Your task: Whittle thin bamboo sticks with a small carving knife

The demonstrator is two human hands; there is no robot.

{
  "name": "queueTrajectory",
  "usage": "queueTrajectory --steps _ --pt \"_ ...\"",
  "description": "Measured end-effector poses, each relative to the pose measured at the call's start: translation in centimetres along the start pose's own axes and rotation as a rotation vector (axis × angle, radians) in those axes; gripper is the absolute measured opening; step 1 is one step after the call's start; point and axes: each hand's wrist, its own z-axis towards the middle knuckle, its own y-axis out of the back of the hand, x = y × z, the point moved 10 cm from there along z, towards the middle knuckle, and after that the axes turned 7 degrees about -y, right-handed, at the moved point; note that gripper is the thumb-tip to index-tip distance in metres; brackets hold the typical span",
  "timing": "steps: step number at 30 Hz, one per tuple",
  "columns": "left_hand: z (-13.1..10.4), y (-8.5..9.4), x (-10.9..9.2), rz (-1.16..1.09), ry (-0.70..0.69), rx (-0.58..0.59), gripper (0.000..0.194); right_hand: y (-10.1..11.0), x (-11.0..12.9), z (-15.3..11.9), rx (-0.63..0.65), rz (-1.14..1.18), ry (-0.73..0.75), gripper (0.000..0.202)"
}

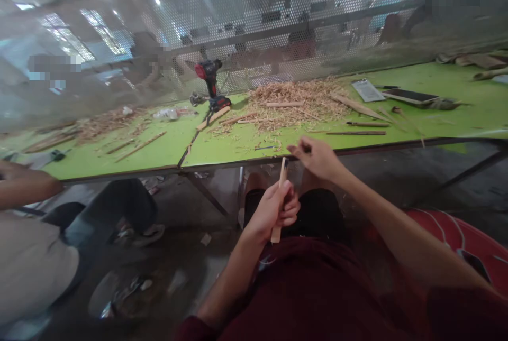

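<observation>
My left hand (pixel 275 208) is closed around a flat wooden stick (pixel 283 173), held upright over my lap, with its lower end showing below the palm. Something dark lies against the stick's top end; I cannot tell what it is. Just above and to the right, my right hand (pixel 319 158) has its fingers curled together by the table's front edge. Whether a small thing is pinched in them I cannot make out. A thin dark rod (pixel 264 147) lies on the green table (pixel 238 157) near that hand.
A heap of wood shavings (pixel 301 99) covers the table's middle. A cordless drill (pixel 212 84) stands left of it. To the right lie a phone (pixel 410 96), a white packet (pixel 368 90) and thin sticks (pixel 356 132). At left sits another person (pixel 35 261). A perforated screen (pixel 254 29) rises behind.
</observation>
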Motion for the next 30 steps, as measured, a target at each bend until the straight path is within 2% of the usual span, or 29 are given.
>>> queueTrajectory --steps 2,3,6,8,12,18,25,30 --pt "0.2 0.2 -0.5 0.019 -0.03 -0.038 0.05 1.5 -0.4 -0.4 -0.077 -0.262 -0.059 0.042" --pt "0.3 0.2 -0.7 0.029 -0.038 -0.048 0.052 1.5 -0.2 -0.7 -0.058 -0.379 -0.074 0.037" --pt "0.5 -0.4 -1.5 0.058 -0.065 -0.053 0.055 -0.5 1.1 -1.9 0.124 -0.575 -0.089 0.03" --pt "0.5 -0.8 -2.2 0.071 -0.095 -0.053 0.056 -1.7 2.3 -2.2 0.187 -0.603 -0.076 0.035" --pt "0.5 -0.8 -3.1 0.106 -0.125 -0.094 0.06 -2.9 3.6 -0.8 0.181 -0.611 -0.035 0.042" --pt "1.1 2.3 -4.2 0.172 -0.241 -0.337 0.059 -4.4 3.7 2.1 0.169 -0.614 -0.021 0.045" --pt "1.1 2.5 -4.9 0.146 -0.222 -0.307 0.056 -5.1 5.3 4.0 0.154 -0.643 0.107 0.044" --pt "1.0 3.8 -5.7 0.124 -0.21 -0.366 0.05 -5.9 6.6 5.0 0.132 -0.654 0.177 0.039"
